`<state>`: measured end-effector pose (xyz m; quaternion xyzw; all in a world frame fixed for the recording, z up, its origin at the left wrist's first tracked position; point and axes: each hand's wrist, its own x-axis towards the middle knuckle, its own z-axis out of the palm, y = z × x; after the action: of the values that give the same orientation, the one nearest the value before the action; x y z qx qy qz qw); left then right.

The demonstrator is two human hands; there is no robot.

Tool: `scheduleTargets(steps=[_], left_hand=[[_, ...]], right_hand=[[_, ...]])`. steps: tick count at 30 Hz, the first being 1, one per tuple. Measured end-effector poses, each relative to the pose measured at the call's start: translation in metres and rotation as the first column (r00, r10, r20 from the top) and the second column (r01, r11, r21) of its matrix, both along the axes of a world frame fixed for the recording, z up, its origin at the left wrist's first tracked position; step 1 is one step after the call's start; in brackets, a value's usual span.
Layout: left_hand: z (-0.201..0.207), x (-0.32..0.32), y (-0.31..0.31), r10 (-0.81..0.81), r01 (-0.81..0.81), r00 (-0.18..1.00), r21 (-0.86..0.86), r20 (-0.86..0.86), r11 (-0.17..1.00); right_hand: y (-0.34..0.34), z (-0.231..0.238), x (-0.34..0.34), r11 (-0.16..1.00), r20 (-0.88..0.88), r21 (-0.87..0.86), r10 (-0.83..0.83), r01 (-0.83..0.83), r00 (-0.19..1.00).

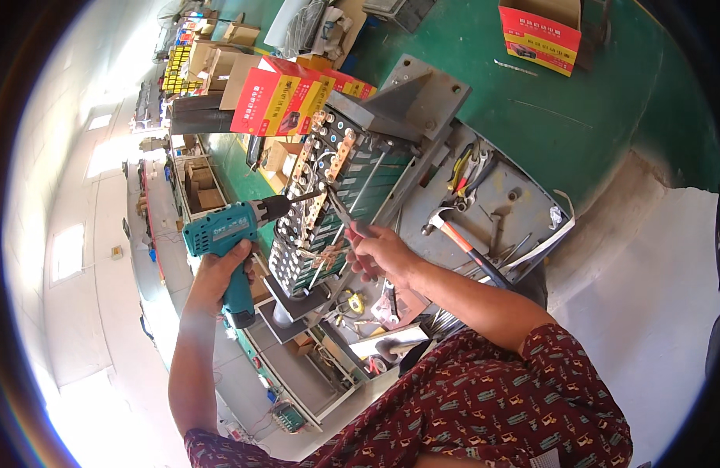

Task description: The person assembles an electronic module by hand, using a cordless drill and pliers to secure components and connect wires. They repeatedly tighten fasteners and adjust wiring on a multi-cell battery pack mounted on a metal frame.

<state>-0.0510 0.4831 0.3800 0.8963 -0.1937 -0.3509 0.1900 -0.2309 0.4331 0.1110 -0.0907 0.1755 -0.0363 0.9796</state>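
Note:
My left hand (218, 273) is wrapped round the grip of a teal cordless drill (227, 226). The drill's black chuck and long bit point right, with the tip at the terminal face of a battery pack (368, 173). Rows of round terminals and copper busbars (340, 156) cover that face. In my right hand (385, 253) are pliers (341, 209) with reddish handles, their jaws against the same face close to the bit's tip. Whether the jaws grip anything is too small to tell. Copper-coloured wires (322, 257) hang at the pack's lower part.
A grey metal bench (414, 226) supports the pack, with a steel bracket (414, 97) at its far end. On the bench lie a hammer (468, 243), wrenches (477, 168) and a yellow tape measure (355, 302). Red-and-yellow cartons (270, 100) stand behind; another carton (541, 43) is on the green floor.

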Motion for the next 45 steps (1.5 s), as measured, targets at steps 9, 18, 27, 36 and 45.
scheduleTargets(steps=[9, 18, 27, 36, 45], left_hand=[[-0.001, 0.01, -0.01, -0.016, 0.017, 1.0, 0.047, -0.014, 0.999], [0.006, 0.014, -0.031, -0.039, 0.038, 0.999, 0.08, 0.009, 0.996], [0.01, 0.018, -0.036, -0.042, 0.049, 0.997, 0.118, -0.06, 0.992], [0.011, 0.014, -0.038, -0.052, 0.056, 0.998, 0.111, -0.039, 0.992], [0.012, 0.01, -0.037, -0.084, 0.081, 0.996, 0.122, 0.016, 0.989]], right_hand=[[-0.002, 0.005, -0.002, 1.0, -0.015, 0.003, -0.013, 0.013, 1.0], [-0.003, 0.015, 0.004, 0.997, -0.055, 0.077, -0.005, 0.009, 0.998], [-0.002, 0.027, 0.007, 1.0, -0.159, -0.013, -0.027, 0.025, 0.987], [-0.003, 0.021, 0.007, 1.0, -0.138, 0.0, -0.017, 0.017, 0.99], [-0.003, 0.02, 0.013, 1.0, -0.136, -0.012, 0.005, -0.006, 0.991]])
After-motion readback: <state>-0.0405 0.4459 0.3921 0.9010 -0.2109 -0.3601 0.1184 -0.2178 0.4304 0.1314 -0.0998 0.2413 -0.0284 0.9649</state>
